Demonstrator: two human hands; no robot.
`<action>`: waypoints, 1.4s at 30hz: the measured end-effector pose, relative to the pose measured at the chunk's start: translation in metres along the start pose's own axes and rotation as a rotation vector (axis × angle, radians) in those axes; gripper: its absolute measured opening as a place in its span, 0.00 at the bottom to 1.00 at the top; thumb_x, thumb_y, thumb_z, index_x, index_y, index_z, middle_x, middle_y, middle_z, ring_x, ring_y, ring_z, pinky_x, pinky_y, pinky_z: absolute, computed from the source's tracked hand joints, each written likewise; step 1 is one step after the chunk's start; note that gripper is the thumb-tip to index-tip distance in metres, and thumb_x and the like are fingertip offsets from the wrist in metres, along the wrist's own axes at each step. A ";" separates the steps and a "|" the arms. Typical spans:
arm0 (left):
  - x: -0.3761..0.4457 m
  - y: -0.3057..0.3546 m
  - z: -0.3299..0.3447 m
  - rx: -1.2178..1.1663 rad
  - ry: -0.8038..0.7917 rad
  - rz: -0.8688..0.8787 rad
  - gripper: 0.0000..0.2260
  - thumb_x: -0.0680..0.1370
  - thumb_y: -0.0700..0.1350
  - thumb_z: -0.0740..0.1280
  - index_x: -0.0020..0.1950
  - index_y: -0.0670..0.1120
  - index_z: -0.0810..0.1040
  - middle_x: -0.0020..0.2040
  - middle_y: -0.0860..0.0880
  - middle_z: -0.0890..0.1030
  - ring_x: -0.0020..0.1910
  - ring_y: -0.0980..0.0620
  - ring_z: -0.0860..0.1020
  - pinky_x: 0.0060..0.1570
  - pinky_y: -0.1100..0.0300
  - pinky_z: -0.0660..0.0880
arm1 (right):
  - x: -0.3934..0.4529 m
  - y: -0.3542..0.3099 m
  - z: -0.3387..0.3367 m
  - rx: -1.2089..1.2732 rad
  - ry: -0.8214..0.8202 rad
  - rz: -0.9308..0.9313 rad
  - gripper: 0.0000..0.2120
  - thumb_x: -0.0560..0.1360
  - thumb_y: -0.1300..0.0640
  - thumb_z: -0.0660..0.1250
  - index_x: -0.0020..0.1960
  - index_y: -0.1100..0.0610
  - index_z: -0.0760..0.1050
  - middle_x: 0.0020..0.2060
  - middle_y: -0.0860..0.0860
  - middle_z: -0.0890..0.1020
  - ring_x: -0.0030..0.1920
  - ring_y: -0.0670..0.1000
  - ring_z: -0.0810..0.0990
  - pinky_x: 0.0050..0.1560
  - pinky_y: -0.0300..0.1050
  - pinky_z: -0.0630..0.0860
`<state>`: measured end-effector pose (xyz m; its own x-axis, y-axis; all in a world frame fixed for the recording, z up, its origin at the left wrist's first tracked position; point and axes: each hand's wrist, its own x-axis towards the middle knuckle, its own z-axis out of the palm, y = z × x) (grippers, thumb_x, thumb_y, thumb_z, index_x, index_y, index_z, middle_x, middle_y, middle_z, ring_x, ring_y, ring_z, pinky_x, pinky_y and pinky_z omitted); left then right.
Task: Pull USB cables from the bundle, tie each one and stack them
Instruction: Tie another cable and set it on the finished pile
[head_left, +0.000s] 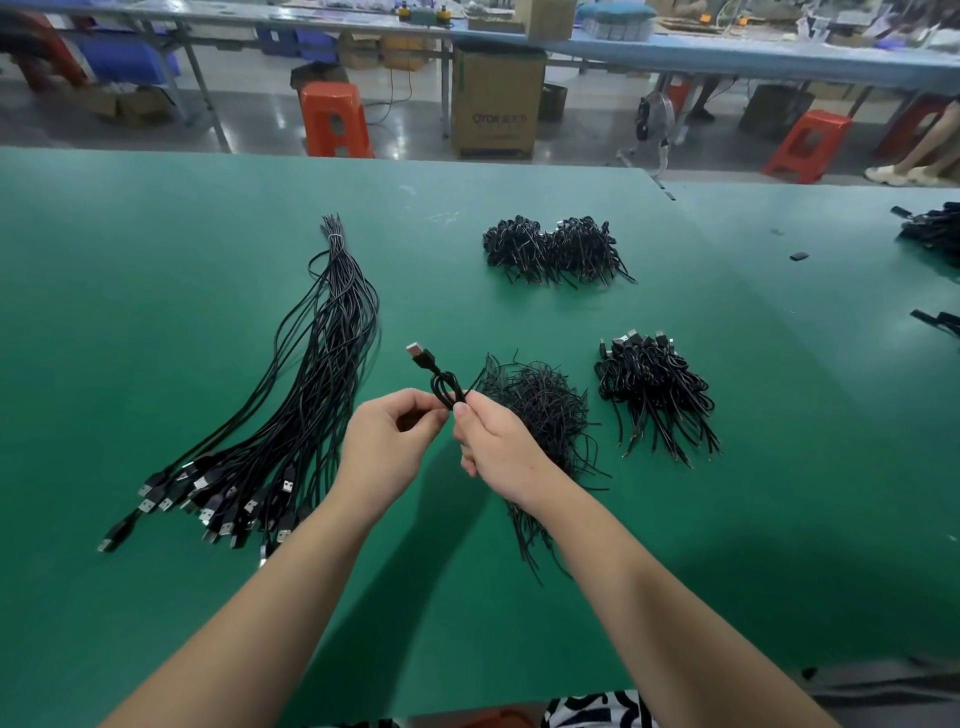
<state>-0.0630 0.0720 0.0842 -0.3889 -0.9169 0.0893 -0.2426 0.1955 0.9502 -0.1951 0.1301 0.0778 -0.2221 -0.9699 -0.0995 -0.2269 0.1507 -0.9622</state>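
A coiled black USB cable (439, 379) is held above the green table (156, 234), its plug pointing up and left. My left hand (387, 447) pinches the coil from the left and my right hand (498, 449) grips it from the right. The long bundle of loose USB cables (301, 395) lies to the left, bound near its far end, plugs toward me. A stack of tied cables (654, 384) sits to the right. Just behind my right hand lies a heap of thin black ties (540, 405).
A second pile of tied cables (556, 252) lies farther back on the table. More black cables (935, 234) sit at the right edge. Beyond the table stand orange stools (335, 119), a cardboard box (493, 98) and other benches.
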 end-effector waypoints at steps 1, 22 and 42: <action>0.000 0.001 0.000 0.005 -0.001 0.006 0.07 0.77 0.40 0.71 0.42 0.50 0.84 0.28 0.59 0.78 0.28 0.61 0.70 0.30 0.69 0.67 | 0.000 0.000 0.000 0.012 -0.002 0.004 0.15 0.85 0.55 0.53 0.48 0.68 0.65 0.32 0.47 0.65 0.29 0.47 0.63 0.37 0.54 0.67; -0.002 0.016 -0.022 0.599 0.041 0.662 0.05 0.79 0.42 0.64 0.44 0.49 0.78 0.38 0.57 0.80 0.35 0.55 0.74 0.48 0.53 0.68 | -0.006 -0.011 -0.002 0.263 -0.228 0.128 0.21 0.85 0.55 0.53 0.37 0.46 0.74 0.29 0.47 0.61 0.26 0.45 0.55 0.26 0.39 0.53; 0.015 0.016 -0.028 0.323 -0.068 -0.062 0.14 0.75 0.54 0.73 0.33 0.48 0.82 0.23 0.53 0.71 0.22 0.57 0.63 0.26 0.61 0.61 | -0.011 -0.006 0.002 -1.026 -0.012 -0.439 0.14 0.85 0.52 0.53 0.49 0.59 0.71 0.40 0.57 0.81 0.37 0.61 0.78 0.37 0.49 0.63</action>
<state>-0.0474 0.0517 0.1094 -0.4200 -0.9075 0.0038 -0.5324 0.2498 0.8088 -0.1895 0.1394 0.0843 0.0772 -0.9788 0.1897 -0.9604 -0.1240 -0.2494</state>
